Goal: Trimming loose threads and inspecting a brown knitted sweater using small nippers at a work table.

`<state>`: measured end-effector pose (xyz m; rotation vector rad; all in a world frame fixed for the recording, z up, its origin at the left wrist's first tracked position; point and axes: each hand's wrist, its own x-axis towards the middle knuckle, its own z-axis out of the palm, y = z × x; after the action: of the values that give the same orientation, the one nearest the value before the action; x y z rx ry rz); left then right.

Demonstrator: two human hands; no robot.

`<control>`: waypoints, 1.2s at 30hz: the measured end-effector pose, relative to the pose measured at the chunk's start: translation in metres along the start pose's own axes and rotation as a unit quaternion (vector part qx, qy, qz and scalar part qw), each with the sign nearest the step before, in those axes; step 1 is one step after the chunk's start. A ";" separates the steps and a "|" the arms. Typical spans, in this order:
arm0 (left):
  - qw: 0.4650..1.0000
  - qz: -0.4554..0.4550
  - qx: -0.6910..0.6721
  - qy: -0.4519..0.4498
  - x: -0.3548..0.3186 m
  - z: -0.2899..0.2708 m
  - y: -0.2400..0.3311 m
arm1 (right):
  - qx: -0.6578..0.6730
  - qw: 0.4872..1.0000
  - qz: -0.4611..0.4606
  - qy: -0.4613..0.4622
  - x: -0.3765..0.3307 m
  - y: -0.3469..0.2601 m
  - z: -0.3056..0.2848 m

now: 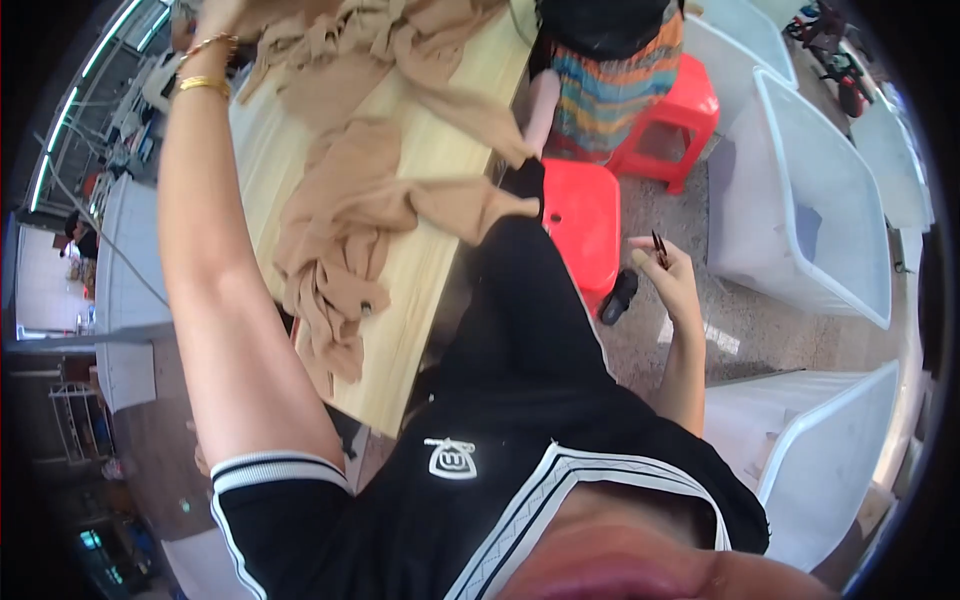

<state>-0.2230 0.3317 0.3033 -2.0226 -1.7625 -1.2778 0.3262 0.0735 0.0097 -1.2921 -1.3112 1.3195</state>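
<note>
My left arm reaches far forward over the table's left edge, with bracelets at the wrist. My left hand is cut off by the upper edge of the view and its fingers do not show. Close to it lies a heap of tan cloth. More tan stretchy fabric is crumpled across the table, its blurred end hanging over the right edge onto my lap. Out to the right, my right hand is closed around small dark thread snips, points upward, away from the cloth.
A red plastic stool stands beside my legs, with another red stool behind it. Across the table corner sits a person in a striped, colourful garment. Large translucent bins line the right side. A dark shoe is on the floor.
</note>
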 end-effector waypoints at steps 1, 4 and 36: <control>0.998 -0.054 -0.038 -0.002 -0.037 0.048 -0.008 | -0.033 0.999 -0.006 -0.002 0.000 0.024 -0.007; 0.949 -0.071 0.167 -0.257 -0.151 0.054 -0.064 | -0.012 0.995 0.098 -0.021 -0.008 0.022 0.001; 0.878 -0.415 -0.136 -0.196 -0.497 -0.023 0.106 | -0.084 0.965 0.013 -0.249 -0.001 -0.011 0.169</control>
<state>-0.1090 -0.0756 0.0203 -1.7709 -3.0125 -1.4262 0.1578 0.0539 0.0067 -1.1275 -1.7871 1.6496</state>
